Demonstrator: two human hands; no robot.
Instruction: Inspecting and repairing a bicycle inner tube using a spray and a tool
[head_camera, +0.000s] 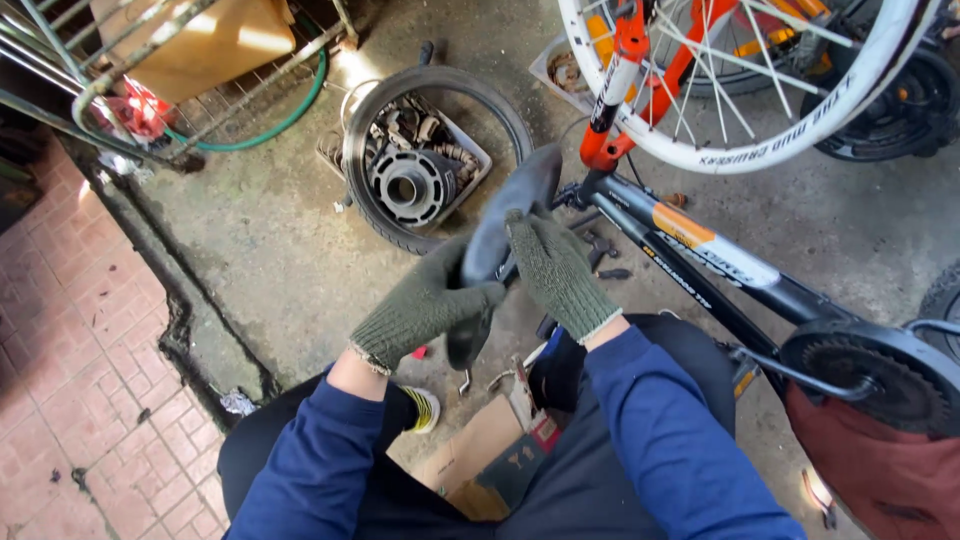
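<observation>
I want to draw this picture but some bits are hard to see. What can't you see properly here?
All in the head view:
- Rubber tube: its middle is hidden by the left hand and right hand.
- Tray: partly covered by the tyre; its metal parts are too small to tell apart.
- White wheel: cut off by the top edge.
- Box: half hidden by the legs.

A bicycle repair workshop: upturned bicycle (700, 250), loose tyre (437, 150), parts tray (470, 150).
</observation>
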